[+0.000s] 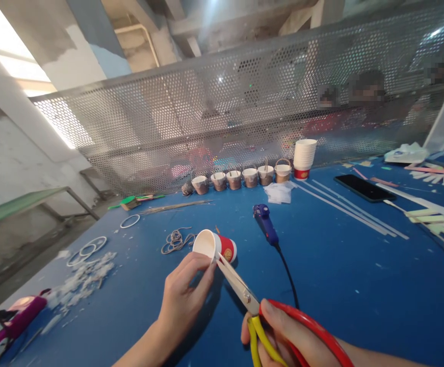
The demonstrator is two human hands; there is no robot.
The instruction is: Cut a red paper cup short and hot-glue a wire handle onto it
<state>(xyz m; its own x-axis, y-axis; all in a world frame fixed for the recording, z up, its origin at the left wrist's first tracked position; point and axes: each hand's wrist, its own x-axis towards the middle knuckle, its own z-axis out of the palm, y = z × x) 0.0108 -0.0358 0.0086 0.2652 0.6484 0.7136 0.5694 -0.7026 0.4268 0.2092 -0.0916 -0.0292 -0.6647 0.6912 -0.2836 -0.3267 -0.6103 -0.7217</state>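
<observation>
A paper cup (227, 248), white inside with a red printed wall, lies tilted with its mouth toward the left. My left hand (186, 288) pinches the cup at its rim between thumb and fingers. In my right hand (285, 326) is a pair of scissors (244, 293) with red and yellow handles. Their blades are slightly parted, and the tips meet the cup just below the rim, beside my left fingertips. Whether the blades have cut into the wall cannot be made out. A loose coil of brown cord (174, 241) lies left of the cup.
Beyond the cup lies a blue glue gun (265, 224) with its black cable. Several cord-wrapped cups (234, 181) line the back beside a stack of paper cups (305, 155). White strips (354, 210) and a phone (365, 187) are right; white rings (92, 248), scraps (82, 285) and a magenta power strip (19, 323) left.
</observation>
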